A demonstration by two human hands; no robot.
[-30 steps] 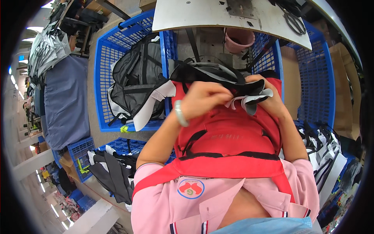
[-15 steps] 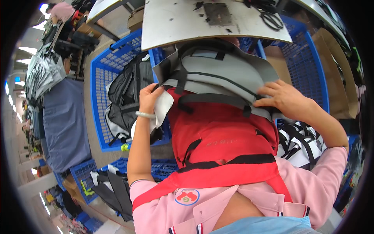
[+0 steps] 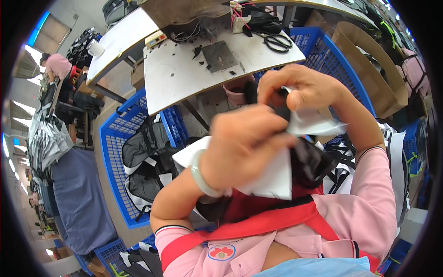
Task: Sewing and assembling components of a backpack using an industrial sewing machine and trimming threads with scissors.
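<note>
Behind, one white worktable (image 3: pixel 184 78); two hands (left hand (image 3: pixel 242 150), right hand (image 3: pixel 302 87)) grip one backpack (image 3: pixel 277 177).

Both hands are up close to the camera here: left hand (image 3: pixel 242 150) and right hand (image 3: pixel 302 87) pinch a black-and-white fabric piece (image 3: pixel 277 175) over a red bag (image 3: pixel 258 205) on the lap. Behind them there's a white counter (image 3: pixel 184 78) with scissors (image 3: pixel 277 42), plus a blue crate (image 3: pixel 110 152) holding grey backpacks (image 3: pixel 143 161).
</note>
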